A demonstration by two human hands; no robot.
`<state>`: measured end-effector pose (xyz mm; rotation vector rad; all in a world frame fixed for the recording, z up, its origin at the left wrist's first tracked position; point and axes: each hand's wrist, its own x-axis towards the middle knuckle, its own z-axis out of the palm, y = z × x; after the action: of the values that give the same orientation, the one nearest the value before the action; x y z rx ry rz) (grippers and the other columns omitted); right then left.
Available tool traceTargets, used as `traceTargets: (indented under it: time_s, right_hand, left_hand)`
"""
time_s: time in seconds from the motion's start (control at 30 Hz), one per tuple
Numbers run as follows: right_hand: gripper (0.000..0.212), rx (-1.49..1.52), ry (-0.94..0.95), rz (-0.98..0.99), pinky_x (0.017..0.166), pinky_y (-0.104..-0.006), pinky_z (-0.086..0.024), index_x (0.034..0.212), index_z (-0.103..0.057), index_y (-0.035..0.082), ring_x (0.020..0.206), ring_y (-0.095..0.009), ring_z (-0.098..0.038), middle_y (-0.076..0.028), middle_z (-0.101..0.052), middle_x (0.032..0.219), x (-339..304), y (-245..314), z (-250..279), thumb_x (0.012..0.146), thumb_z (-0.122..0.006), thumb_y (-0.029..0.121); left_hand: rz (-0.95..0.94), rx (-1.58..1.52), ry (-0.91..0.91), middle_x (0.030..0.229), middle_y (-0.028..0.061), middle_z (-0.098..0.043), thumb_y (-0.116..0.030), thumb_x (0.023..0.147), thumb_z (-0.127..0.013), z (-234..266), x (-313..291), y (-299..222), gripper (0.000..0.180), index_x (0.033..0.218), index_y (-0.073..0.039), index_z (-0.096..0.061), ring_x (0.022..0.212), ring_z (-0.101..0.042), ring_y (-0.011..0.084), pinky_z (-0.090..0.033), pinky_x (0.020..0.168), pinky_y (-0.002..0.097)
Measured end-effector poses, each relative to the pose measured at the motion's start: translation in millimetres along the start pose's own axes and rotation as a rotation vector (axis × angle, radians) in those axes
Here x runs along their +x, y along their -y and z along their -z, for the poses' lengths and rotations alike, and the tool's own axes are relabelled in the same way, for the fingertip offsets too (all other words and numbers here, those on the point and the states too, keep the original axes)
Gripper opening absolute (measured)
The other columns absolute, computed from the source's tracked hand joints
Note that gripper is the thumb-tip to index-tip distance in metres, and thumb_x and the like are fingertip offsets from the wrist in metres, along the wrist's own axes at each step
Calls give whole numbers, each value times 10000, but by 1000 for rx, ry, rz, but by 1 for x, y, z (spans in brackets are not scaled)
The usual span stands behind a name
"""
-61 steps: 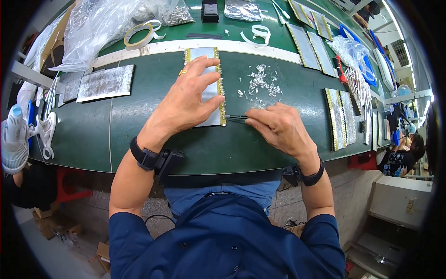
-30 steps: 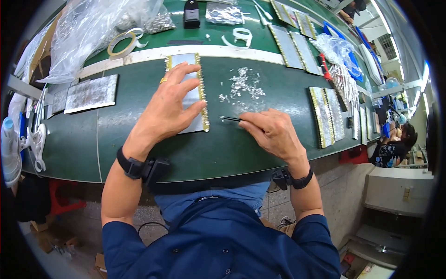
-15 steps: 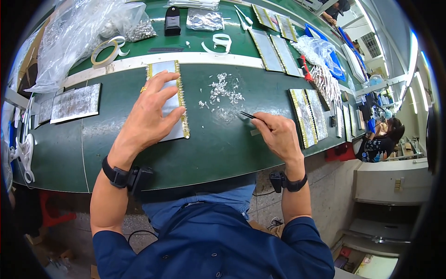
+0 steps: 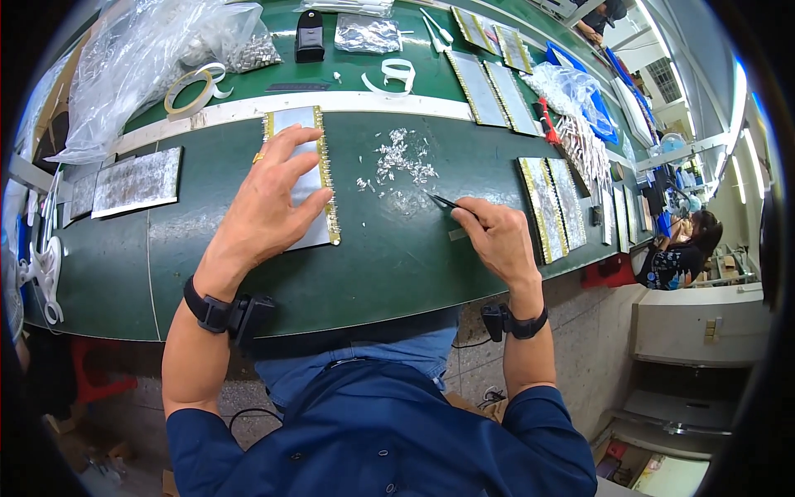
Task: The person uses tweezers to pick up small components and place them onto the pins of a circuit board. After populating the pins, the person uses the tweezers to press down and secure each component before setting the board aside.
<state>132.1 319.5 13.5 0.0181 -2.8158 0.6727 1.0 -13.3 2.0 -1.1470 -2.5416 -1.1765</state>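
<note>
My left hand [image 4: 277, 186] rests with its fingers spread over a flat grey plate [image 4: 308, 236], whose long sides carry yellowish strips lined with small metal pins. Dark tweezers [image 4: 443, 200] are gripped in my right hand [image 4: 493, 232], their tips pointing left, close to the table. Just beyond the tips lies a scattered pile of tiny silvery pieces [image 4: 402, 164]. Whether the tweezers hold one of these pieces is too small to tell.
Two similar plates [image 4: 553, 207] lie right of my right hand. Dull metal plates [image 4: 137, 184] are at the left. Farther back are a tape roll [image 4: 189, 93], a curled white strip [image 4: 391, 79], a plastic bag [image 4: 124, 74] and white-tipped leads [image 4: 584, 149]. Another person [image 4: 683, 248] sits at far right.
The tweezers' tips have shifted very slightly up and left toward the pile with my right hand. My left hand stays spread over the plate.
</note>
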Motion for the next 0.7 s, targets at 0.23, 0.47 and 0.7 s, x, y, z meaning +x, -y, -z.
traceTargets:
  time_s: [0.23, 0.47, 0.7]
  right_hand:
    - [133, -47, -35, 212, 642, -392, -504, 1056, -829, 67, 684, -299, -680, -128, -717, 772, -1, 2, -8, 951, -832, 148]
    - [237, -32, -88, 580, 586, -370, -413, 1113, -827, 68, 606, -197, -564, -18, -566, 646, 0, 34, -33, 887, -880, 114]
    - [382, -106, -98, 784, 600, -334, -411, 1211, -812, 71, 623, -132, -561, 56, -528, 635, 2, 40, -47, 839, -899, 80]
  left_hand:
    - [-1, -49, 4, 1534, 218, -580, -133, 890, -830, 2, -3, 4, 363, 1188, 33, -707, 1467, -514, 452, -438, 1218, 534]
    - [-26, 17, 72, 1645, 196, -495, -172, 851, -879, -2, 0, 9, 422, 1173, 29, -693, 1575, -389, 469, -386, 1265, 562]
    - [-14, 31, 163, 1721, 175, -416, -173, 826, -899, 0, -5, 7, 441, 1178, 7, -703, 1654, -263, 468, -319, 1318, 573]
